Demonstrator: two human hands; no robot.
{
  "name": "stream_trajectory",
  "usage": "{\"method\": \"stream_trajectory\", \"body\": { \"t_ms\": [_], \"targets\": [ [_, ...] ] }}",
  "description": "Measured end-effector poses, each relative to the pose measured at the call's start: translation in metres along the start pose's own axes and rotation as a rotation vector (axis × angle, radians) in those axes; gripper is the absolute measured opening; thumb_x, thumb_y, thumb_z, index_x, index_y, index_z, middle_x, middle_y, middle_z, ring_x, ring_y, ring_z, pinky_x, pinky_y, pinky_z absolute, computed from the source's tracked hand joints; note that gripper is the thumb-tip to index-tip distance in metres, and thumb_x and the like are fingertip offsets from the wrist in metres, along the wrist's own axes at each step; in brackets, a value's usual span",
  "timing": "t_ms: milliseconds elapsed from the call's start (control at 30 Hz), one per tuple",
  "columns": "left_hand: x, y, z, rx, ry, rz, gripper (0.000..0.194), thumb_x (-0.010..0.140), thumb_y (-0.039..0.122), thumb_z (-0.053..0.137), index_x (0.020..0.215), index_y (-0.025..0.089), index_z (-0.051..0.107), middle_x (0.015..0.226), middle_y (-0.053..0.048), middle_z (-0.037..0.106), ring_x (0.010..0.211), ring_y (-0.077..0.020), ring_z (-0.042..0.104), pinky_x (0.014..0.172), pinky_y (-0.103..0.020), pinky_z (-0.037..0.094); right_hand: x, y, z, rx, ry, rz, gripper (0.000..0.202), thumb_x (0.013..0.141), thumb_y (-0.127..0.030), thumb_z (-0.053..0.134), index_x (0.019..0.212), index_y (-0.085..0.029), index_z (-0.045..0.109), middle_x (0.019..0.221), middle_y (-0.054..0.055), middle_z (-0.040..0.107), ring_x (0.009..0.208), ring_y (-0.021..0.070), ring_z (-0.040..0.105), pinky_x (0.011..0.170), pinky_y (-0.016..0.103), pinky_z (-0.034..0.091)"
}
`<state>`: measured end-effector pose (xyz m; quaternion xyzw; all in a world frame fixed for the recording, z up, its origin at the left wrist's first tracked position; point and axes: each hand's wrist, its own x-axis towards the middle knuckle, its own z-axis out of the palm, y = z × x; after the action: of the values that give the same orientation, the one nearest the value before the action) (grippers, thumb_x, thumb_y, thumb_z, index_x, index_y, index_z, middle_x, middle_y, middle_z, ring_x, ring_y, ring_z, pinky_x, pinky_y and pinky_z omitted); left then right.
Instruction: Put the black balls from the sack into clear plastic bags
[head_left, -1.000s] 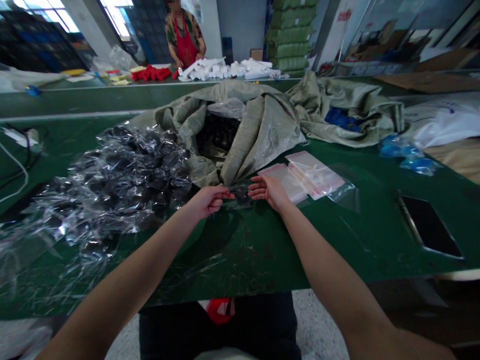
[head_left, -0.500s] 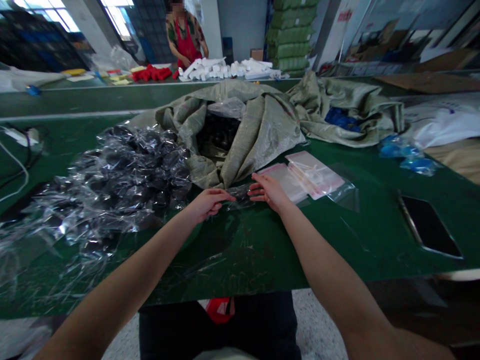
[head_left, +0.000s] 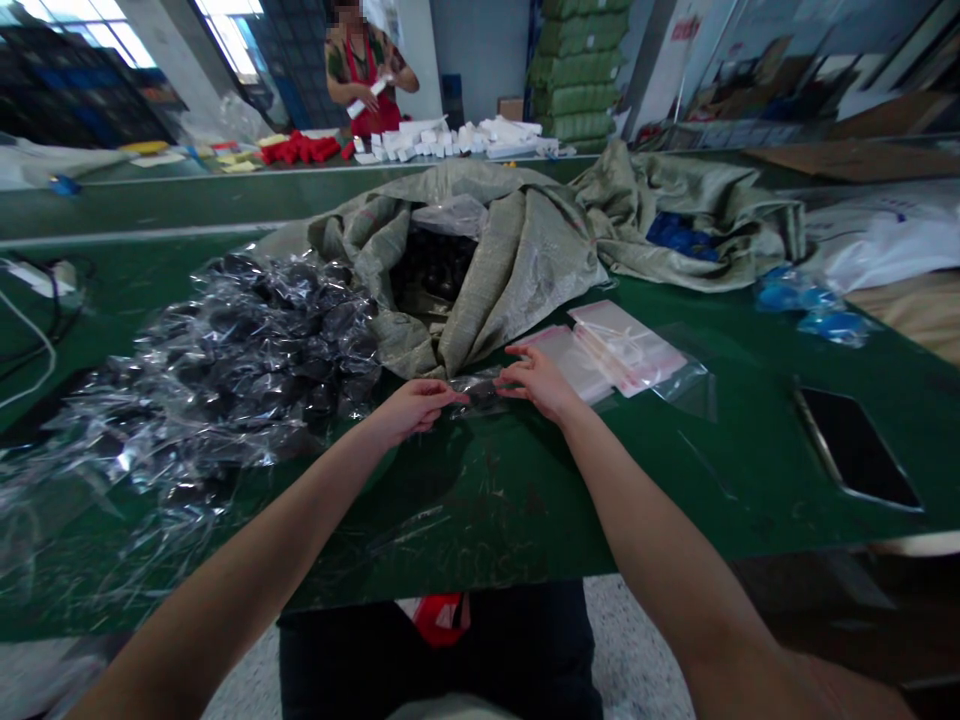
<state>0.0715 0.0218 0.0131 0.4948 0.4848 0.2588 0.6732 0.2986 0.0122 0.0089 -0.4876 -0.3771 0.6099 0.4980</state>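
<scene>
In front of the woven sack (head_left: 521, 270), I see the left hand (head_left: 416, 408) pinching a clear bag (head_left: 472, 382); the right hand (head_left: 536, 385) has parted fingers at its other end, grip unclear. The dark piece (head_left: 486, 392) between them is too blurred to identify. Beyond the sack, a co-worker (head_left: 364, 65) has since raised a white piece (head_left: 369, 96).

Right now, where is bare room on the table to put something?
Bare green table shows between the clear bags and the phone, and between the phone and blue packets. It is crowded at left, under the pile of wrapped dark pieces, and in the middle, where the left hand and right hand are at a dark packet before the sack.
</scene>
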Motion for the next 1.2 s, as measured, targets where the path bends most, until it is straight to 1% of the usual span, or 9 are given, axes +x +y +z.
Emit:
{"method": "stream_trajectory", "body": {
  "t_ms": [133, 300, 467, 600, 733, 867, 1000, 1100, 1200],
  "targets": [
    [0.003, -0.002, -0.001, 0.111, -0.072, 0.014, 0.025, 0.075, 0.035, 0.072, 0.080, 0.014, 0.060, 0.068, 0.000, 0.060, 0.039, -0.0012, 0.025, 0.035, -0.016, 0.016, 0.003, 0.006, -0.004, -0.009, -0.049, -0.029, 0.050, 0.067, -0.008, 0.066, 0.110, -0.020, 0.046, 0.069, -0.006, 0.063, 0.073, 0.0141, 0.067, 0.075, 0.034, 0.060],
    [0.013, -0.009, 0.005, 0.413, 0.114, 0.016, 0.023, 0.076, 0.039, 0.066, 0.080, 0.016, 0.063, 0.049, 0.007, 0.042, 0.036, -0.0053, 0.028, 0.036, -0.020, 0.016, 0.011, 0.017, -0.008, -0.070, -0.060, -0.088, 0.050, 0.067, -0.010, 0.067, 0.110, -0.022, 0.045, 0.066, -0.009, 0.061, 0.068, 0.0110, 0.066, 0.079, 0.033, 0.058],
    [0.019, -0.009, 0.014, 0.689, 0.251, 0.115, 0.021, 0.072, 0.037, 0.067, 0.070, 0.016, 0.063, 0.055, 0.004, 0.052, 0.044, -0.0078, 0.040, 0.042, -0.022, 0.025, 0.022, 0.031, -0.015, -0.240, -0.070, -0.212, 0.045, 0.070, -0.013, 0.066, 0.110, -0.022, 0.047, 0.067, -0.008, 0.062, 0.066, 0.0127, 0.067, 0.077, 0.035, 0.058],
    [0.023, -0.009, 0.016, 0.732, 0.331, 0.165, 0.028, 0.069, 0.040, 0.069, 0.081, 0.016, 0.063, 0.066, 0.001, 0.061, 0.055, -0.0115, 0.051, 0.049, -0.023, 0.031, 0.027, 0.036, -0.018, -0.380, -0.048, -0.276, 0.040, 0.072, -0.015, 0.065, 0.109, -0.021, 0.050, 0.070, -0.005, 0.065, 0.066, 0.0136, 0.067, 0.073, 0.034, 0.058],
    [0.025, -0.010, 0.018, 0.659, 0.238, 0.263, 0.023, 0.073, 0.038, 0.064, 0.079, 0.015, 0.064, 0.068, 0.001, 0.062, 0.058, -0.0112, 0.051, 0.053, -0.023, 0.034, 0.024, 0.032, -0.015, -0.439, -0.021, -0.288, 0.038, 0.073, -0.016, 0.066, 0.108, -0.020, 0.051, 0.070, -0.004, 0.064, 0.062, 0.0122, 0.064, 0.064, 0.029, 0.057],
    [0.023, -0.009, 0.022, 0.385, 0.227, 0.270, 0.024, 0.073, 0.039, 0.065, 0.075, 0.017, 0.056, 0.059, 0.006, 0.051, 0.046, -0.0061, 0.039, 0.045, -0.020, 0.028, 0.016, 0.022, -0.008, -0.377, -0.020, -0.257, 0.036, 0.073, -0.019, 0.067, 0.106, -0.020, 0.052, 0.071, -0.005, 0.063, 0.065, 0.0114, 0.063, 0.059, 0.024, 0.054],
    [0.015, -0.002, 0.022, 0.057, 0.189, 0.240, 0.035, 0.069, 0.045, 0.072, 0.080, 0.019, 0.051, 0.057, 0.009, 0.044, 0.038, -0.0029, 0.031, 0.037, -0.018, 0.019, 0.009, 0.014, -0.002, -0.179, 0.012, -0.170, 0.039, 0.074, -0.028, 0.071, 0.107, -0.020, 0.052, 0.082, -0.001, 0.066, 0.072, 0.0120, 0.065, 0.059, 0.023, 0.052],
    [0.008, 0.006, 0.021, -0.051, 0.155, 0.290, 0.038, 0.066, 0.044, 0.077, 0.077, 0.017, 0.052, 0.058, 0.008, 0.045, 0.038, -0.0016, 0.032, 0.035, -0.017, 0.019, 0.004, 0.012, 0.003, 0.036, -0.043, -0.088, 0.044, 0.070, -0.031, 0.076, 0.108, -0.020, 0.055, 0.079, -0.002, 0.065, 0.072, 0.0119, 0.065, 0.065, 0.024, 0.052],
    [0.000, 0.008, 0.023, -0.117, 0.110, 0.312, 0.040, 0.063, 0.042, 0.080, 0.073, 0.017, 0.051, 0.055, 0.009, 0.043, 0.039, -0.0012, 0.032, 0.036, -0.016, 0.021, 0.000, 0.011, 0.010, 0.222, -0.106, -0.115, 0.049, 0.064, -0.028, 0.081, 0.107, -0.023, 0.058, 0.077, -0.004, 0.065, 0.069, 0.0098, 0.063, 0.068, 0.023, 0.052]
  ]
}}
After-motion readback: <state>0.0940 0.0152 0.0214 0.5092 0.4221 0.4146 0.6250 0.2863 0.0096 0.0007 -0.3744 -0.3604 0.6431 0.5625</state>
